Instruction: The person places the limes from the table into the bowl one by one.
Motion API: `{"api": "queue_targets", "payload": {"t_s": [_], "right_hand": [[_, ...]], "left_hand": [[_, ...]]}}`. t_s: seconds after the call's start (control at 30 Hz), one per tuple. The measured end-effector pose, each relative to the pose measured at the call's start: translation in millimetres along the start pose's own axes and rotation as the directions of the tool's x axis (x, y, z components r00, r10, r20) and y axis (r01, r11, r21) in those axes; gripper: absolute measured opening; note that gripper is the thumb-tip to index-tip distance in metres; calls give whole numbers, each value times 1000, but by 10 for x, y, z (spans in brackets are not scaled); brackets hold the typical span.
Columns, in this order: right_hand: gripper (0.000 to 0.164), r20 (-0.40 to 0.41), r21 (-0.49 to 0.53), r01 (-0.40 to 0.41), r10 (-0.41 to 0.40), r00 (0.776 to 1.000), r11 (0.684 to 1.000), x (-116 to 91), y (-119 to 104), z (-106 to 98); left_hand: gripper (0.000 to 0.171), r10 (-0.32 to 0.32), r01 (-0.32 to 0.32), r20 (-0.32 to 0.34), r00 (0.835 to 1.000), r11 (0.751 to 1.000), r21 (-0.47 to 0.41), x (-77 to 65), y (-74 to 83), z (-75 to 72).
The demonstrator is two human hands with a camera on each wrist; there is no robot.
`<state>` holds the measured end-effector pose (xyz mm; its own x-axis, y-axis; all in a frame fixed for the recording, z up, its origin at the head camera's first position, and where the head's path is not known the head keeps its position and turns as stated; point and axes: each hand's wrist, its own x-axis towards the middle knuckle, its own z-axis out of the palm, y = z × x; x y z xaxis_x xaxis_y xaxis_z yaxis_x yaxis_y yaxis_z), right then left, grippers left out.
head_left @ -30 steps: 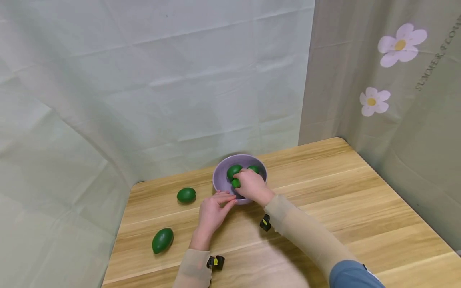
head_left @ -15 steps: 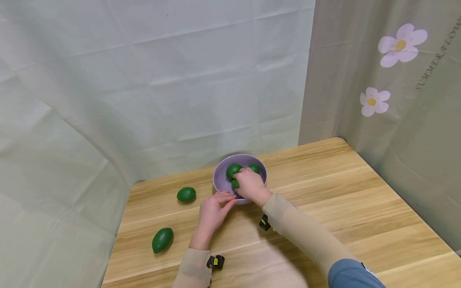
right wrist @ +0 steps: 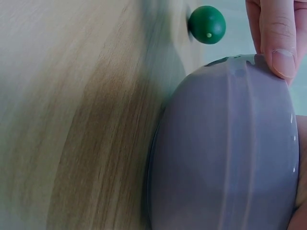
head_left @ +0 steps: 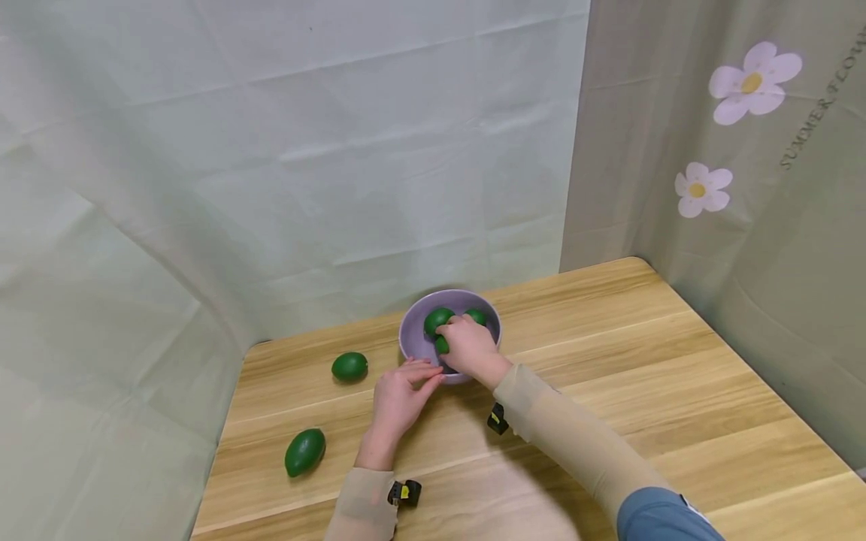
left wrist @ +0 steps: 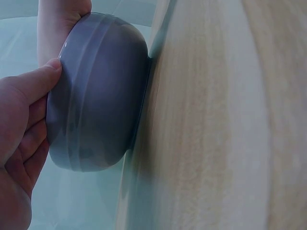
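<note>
Near the back of the table stands a purple bowl with several green limes in it. My left hand pinches the bowl's near rim; in the left wrist view its thumb lies right at the edge. Reaching in from the right, my right hand curls its fingers round a lime, mostly hidden under them. Behind that hand are another lime and one more by the far right wall. The bowl's outside blocks most of the right hand in the right wrist view.
Left of the bowl a lime lies on the wooden table. Closer to the front left lies another lime. Pale curtains hang behind the table and along both sides, flower-printed on the right.
Hardly anything differs. The right hand and forearm have shifted very slightly to the left inside the bowl; the left hand keeps its place at the rim.
</note>
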<state>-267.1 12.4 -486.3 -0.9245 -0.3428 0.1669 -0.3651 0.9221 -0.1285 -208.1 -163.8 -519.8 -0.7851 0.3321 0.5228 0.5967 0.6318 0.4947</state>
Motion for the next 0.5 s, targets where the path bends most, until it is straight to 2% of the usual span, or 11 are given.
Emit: {"api": "queue_targets", "payload": {"t_s": [0.5], "right_hand": [[50, -19, 16, -4, 4, 1000, 1000, -9, 20, -7]], "left_hand": [[15, 10, -10, -6, 1000, 1000, 9, 6, -1, 8]]}}
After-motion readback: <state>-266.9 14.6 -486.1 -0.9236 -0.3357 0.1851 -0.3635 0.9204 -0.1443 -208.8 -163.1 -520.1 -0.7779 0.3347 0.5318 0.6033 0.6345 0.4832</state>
